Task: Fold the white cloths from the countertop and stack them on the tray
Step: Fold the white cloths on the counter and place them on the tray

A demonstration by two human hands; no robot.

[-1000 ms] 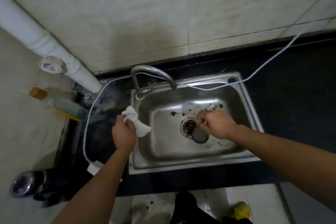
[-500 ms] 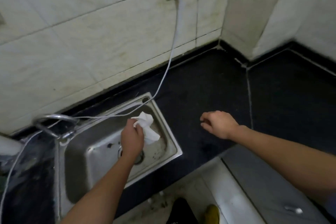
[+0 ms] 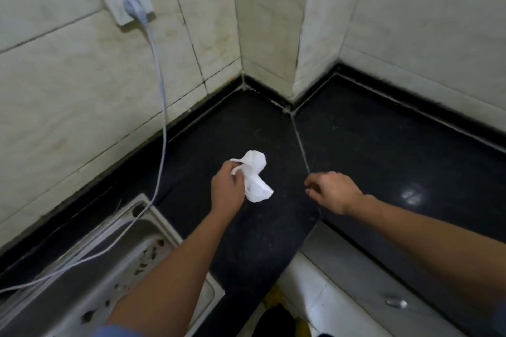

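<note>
While left grip (image 3: 227, 189) holds white cloth (image 3: 256, 176) over countertop (image 3: 383, 145); right grip (image 3: 332, 191) loose, empty.

sink (image 3: 164, 224) cropped lower left, cloth (image 3: 256, 172) partly hidden

The left hand (image 3: 228, 186) holds a crumpled white cloth (image 3: 256, 176) over the black countertop (image 3: 369, 145). The right hand (image 3: 332, 190) hangs near it, holding nothing.
</note>
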